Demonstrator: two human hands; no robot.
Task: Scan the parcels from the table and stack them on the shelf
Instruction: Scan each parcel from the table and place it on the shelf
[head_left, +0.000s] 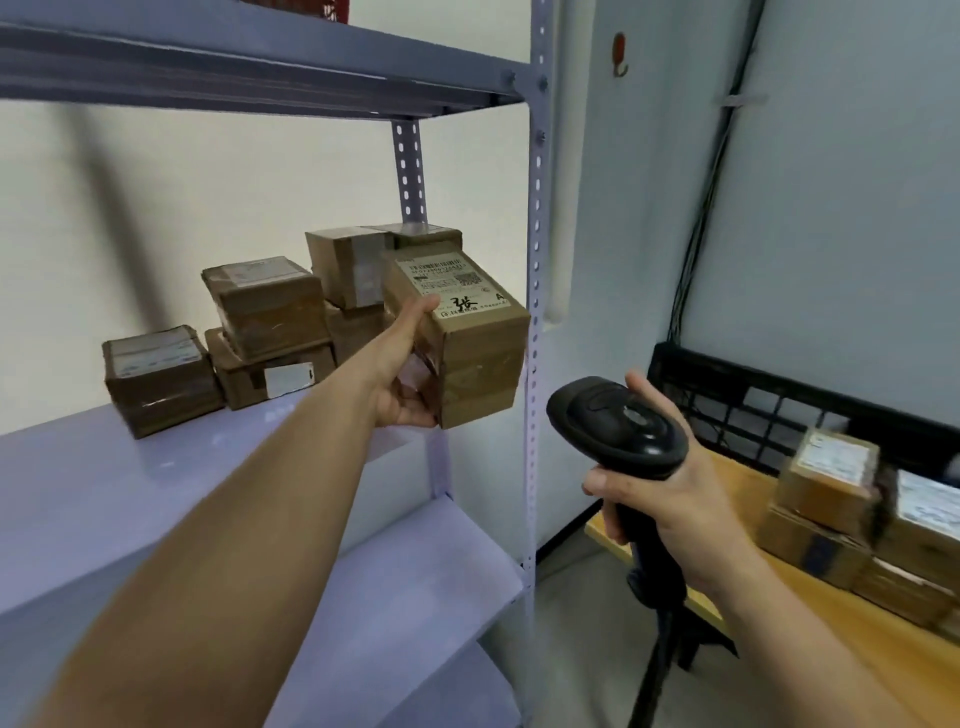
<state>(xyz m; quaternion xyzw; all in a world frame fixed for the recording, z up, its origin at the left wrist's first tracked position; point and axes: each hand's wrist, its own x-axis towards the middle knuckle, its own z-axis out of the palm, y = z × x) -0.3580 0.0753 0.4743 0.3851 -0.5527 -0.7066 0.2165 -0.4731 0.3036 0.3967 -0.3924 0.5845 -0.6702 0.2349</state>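
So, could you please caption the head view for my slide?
Left hand holds a labelled parcel at the shelf while right hand grips the scanner.

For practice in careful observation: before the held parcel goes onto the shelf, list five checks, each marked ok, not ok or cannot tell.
1. Left hand grips the parcel, thumb on top: ok.
2. Label faces up: ok.
3. Parcel already scanned: cannot tell.
4. Bare shelf in front of the stacked parcels: ok.
5. Right hand holds scanner clear of the shelf: ok.
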